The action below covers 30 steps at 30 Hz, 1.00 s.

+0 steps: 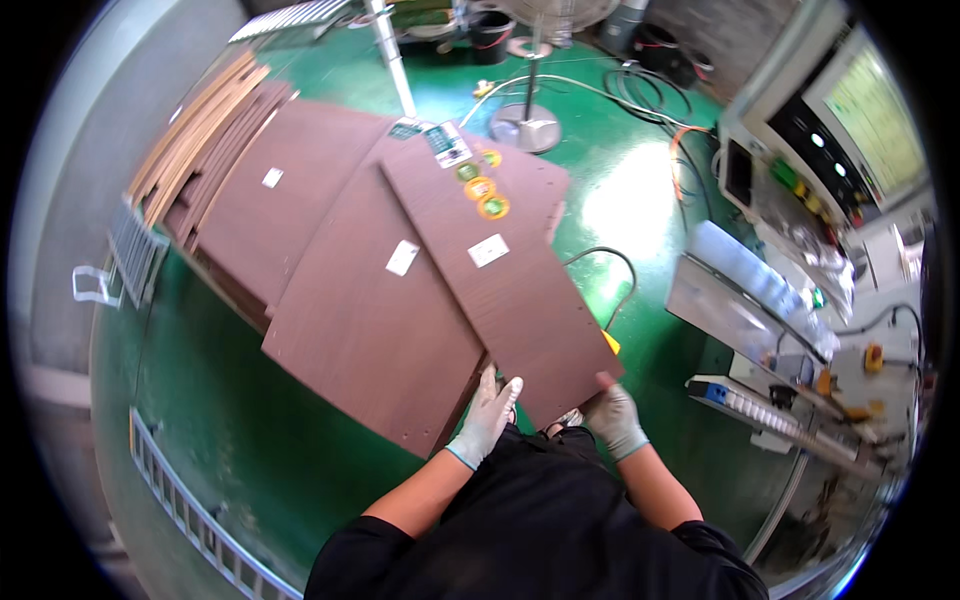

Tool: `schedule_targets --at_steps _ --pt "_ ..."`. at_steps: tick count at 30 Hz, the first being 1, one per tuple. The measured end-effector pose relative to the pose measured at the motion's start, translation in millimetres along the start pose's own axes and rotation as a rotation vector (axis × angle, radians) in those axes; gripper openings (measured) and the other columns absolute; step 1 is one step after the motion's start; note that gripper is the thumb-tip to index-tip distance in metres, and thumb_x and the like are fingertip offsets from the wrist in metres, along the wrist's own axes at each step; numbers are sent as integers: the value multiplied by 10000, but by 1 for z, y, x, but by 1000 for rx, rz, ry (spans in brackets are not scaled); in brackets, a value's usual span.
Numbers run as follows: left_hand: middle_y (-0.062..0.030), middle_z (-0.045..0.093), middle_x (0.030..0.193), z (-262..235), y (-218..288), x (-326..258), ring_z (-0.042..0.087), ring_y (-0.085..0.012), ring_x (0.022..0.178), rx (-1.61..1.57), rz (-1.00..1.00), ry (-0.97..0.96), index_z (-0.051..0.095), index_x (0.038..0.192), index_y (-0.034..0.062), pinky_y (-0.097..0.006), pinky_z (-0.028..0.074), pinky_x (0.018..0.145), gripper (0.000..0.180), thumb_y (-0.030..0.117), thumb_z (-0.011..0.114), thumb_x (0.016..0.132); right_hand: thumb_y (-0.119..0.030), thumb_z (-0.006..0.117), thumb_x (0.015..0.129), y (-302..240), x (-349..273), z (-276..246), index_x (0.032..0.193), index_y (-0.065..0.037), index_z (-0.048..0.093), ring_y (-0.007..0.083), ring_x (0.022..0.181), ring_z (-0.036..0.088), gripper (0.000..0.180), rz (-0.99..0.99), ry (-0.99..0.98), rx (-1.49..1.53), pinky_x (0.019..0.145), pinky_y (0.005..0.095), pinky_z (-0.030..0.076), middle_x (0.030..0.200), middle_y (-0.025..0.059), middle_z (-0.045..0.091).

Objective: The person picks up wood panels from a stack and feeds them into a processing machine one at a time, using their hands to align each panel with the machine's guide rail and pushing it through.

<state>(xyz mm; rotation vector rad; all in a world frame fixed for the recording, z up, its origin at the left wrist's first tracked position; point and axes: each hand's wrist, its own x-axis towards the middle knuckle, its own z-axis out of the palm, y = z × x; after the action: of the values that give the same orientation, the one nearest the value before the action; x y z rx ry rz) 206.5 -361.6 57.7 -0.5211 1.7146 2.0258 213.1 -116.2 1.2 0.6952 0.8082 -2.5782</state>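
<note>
A long brown board (pixel 520 300) lies slanted across a wider brown panel (pixel 370 340), its near end between my hands. Round green and yellow stickers (pixel 480 188) and a white label (pixel 488 250) are on its face. My left hand (pixel 485 420), in a pale glove with a bare-looking thumb tip, grips the board's left edge by the near corner. My right hand (pixel 614 418), gloved too, holds the near right corner, fingers partly hidden beneath. A white label (pixel 403 257) also marks the wider panel.
More brown panels (pixel 300 150) and a stack of wooden strips (pixel 205 125) extend to the far left. Beyond stands a fan on a round base (pixel 527 128), with cables (pixel 655 95) on the green floor. A machine bench (pixel 765 290) is at right, a metal ladder-like rail (pixel 200 515) at near left.
</note>
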Motion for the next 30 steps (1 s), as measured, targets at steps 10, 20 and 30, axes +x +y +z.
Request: schedule_targets --at_steps 10,20,30 --pt "-131 554 1396 62 -25 20 530 -282 1305 -409 -249 -476 448 1448 37 -474 436 1101 561 311 634 995 -270 611 1011 -38 -91 -31 1386 9 505 258 1146 629 480 -126 137 -207 1023 424 489 1282 109 622" --pt "-123 607 1351 121 -20 86 570 -318 1255 -558 -156 -336 535 1371 32 -492 423 1111 447 264 574 991 -341 520 1054 -32 -261 -151 1262 26 576 145 1054 610 426 -711 622 -351 943 301 479 1168 72 658" --pt "-53 685 1034 246 -48 -47 617 -130 935 533 181 -1191 691 1083 15 -292 515 789 181 125 724 943 -638 161 1018 122 -302 -370 1544 -136 396 358 1455 350 764 -805 828 649 1218 536 221 1595 110 380"
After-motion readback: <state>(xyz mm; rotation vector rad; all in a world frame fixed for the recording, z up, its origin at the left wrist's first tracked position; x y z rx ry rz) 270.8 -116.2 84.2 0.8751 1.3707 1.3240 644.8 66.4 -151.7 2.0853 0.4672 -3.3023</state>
